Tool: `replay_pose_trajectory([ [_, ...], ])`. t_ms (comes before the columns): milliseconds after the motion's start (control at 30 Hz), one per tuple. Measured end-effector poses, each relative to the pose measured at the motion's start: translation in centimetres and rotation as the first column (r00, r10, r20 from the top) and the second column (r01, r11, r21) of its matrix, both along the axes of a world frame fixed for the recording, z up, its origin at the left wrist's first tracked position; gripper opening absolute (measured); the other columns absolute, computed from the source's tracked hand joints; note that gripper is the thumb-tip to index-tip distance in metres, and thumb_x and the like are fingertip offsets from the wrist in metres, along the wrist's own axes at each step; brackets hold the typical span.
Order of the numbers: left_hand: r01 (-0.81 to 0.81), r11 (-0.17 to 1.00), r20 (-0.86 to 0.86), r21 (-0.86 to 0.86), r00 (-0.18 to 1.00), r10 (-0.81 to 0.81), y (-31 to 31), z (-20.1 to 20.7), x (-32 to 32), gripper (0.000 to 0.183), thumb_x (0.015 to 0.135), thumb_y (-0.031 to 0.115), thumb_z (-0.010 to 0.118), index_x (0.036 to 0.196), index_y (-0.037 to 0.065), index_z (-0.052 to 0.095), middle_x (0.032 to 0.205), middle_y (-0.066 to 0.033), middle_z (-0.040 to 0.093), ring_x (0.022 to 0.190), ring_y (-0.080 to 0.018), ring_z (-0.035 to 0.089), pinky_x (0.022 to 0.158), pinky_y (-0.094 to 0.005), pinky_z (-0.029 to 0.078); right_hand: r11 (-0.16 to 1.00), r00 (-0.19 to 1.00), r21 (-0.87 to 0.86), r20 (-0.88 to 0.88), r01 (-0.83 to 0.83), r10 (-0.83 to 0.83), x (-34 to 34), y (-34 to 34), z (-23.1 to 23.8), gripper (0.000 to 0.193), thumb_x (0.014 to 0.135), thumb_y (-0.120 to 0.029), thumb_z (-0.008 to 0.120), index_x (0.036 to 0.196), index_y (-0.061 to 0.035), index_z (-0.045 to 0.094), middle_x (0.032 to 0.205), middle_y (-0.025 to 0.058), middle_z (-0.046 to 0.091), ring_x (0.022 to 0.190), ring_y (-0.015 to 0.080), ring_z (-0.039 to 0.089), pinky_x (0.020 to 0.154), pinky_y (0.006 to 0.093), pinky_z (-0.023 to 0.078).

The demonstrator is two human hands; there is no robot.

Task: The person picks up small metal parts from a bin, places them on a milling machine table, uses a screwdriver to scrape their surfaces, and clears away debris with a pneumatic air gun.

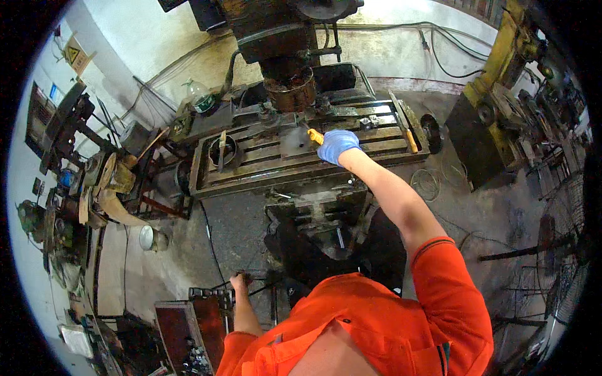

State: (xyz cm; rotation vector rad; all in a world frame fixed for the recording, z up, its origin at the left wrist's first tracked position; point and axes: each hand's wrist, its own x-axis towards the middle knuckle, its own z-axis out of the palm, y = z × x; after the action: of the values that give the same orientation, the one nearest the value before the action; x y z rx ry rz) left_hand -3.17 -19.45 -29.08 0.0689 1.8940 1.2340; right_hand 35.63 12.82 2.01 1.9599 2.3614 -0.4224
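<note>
My right hand (338, 145), in a blue glove, is stretched out over the slotted machine table (263, 170). Its fingers are wrapped round a yellow blow gun (315, 135), whose tip points at a grey metal plate (296, 142) with a dark hole in it. The plate's surface looks hazy. Low on the left, my bare left hand (239, 281) is closed beside a dark bar (258, 276); what lies inside its fingers is too small to make out. Above the plate hangs the machine's rusty round head (290, 89).
A file (404, 122) with an orange handle and a small metal block (369, 122) lie on the table's right side. At its left end stands a round pot (222, 152) with a brush. A bucket (149, 238) and a coiled cable (426, 185) are on the floor.
</note>
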Motion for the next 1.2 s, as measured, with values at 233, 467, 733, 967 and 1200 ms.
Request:
replay_pose_trajectory([
  [233, 0.213, 0.972, 0.002, 0.098, 0.977, -0.214, 3.0, -2.8, 1.5, 0.018, 0.078, 0.007, 0.055, 0.088, -0.008, 0.053, 0.07, -0.0142, 0.055, 0.05, -0.0241, 0.055, 0.043, -0.0332, 0.046, 0.935, 0.952, -0.179, -0.069, -0.306, 0.298, 3.2, -8.1, 1.9, 0.04, 0.069, -0.04, 0.053, 0.081, -0.0034, 0.064, 0.076, 0.0176, 0.063, 0.073, 0.0322, 0.062, 0.065, 0.0381, 0.049],
  [467, 0.26, 0.842, 0.199, 0.473, 0.899, -0.39, 11.2, 10.0, 10.8, 0.023, 0.084, 0.011, 0.051, 0.098, -0.007, 0.054, 0.078, -0.0098, 0.056, 0.064, -0.0182, 0.056, 0.061, -0.034, 0.052, 0.766, 0.854, -0.38, -0.186, -0.518, 0.485, 0.8, -16.8, -1.2, 0.048, 0.071, -0.051, 0.052, 0.073, -0.0049, 0.065, 0.071, 0.0183, 0.061, 0.069, 0.0343, 0.06, 0.066, 0.0409, 0.047],
  [733, 0.113, 0.792, 0.335, 0.6, 0.864, -0.377, 9.9, 10.4, 11.6, 0.025, 0.081, 0.006, 0.055, 0.103, -0.005, 0.053, 0.082, -0.0068, 0.053, 0.058, -0.0132, 0.051, 0.067, -0.0335, 0.054, 0.746, 0.826, -0.375, -0.114, -0.551, 0.553, -0.9, -18.3, -7.9, 0.053, 0.072, -0.057, 0.05, 0.071, -0.0056, 0.064, 0.072, 0.0178, 0.062, 0.072, 0.032, 0.061, 0.065, 0.0398, 0.046],
  [967, -0.073, 0.788, 0.328, 0.611, 0.93, -0.168, 3.3, 12.9, 7.7, 0.032, 0.076, 0.003, 0.056, 0.106, -0.005, 0.051, 0.077, -0.0049, 0.052, 0.061, -0.013, 0.052, 0.069, -0.0343, 0.053, 0.615, 0.746, -0.432, -0.277, -0.659, 0.606, -5.4, -20.1, -6.0, 0.043, 0.073, -0.047, 0.059, 0.073, -0.0042, 0.061, 0.068, 0.0166, 0.06, 0.065, 0.0328, 0.059, 0.057, 0.0379, 0.044],
  [1200, 0.087, 0.986, -0.657, 0.145, 0.753, 0.03, -12.8, 21.7, -2.7, 0.034, 0.074, 0.012, 0.059, 0.105, 0.0, 0.056, 0.083, -0.0105, 0.064, 0.077, -0.0208, 0.062, 0.067, -0.0311, 0.048, 0.657, 0.68, -0.213, -0.387, -0.723, 0.623, -5.0, -18.6, -7.2, 0.037, 0.071, -0.039, 0.065, 0.077, -0.0023, 0.06, 0.068, 0.0196, 0.058, 0.066, 0.0342, 0.058, 0.055, 0.038, 0.044],
])
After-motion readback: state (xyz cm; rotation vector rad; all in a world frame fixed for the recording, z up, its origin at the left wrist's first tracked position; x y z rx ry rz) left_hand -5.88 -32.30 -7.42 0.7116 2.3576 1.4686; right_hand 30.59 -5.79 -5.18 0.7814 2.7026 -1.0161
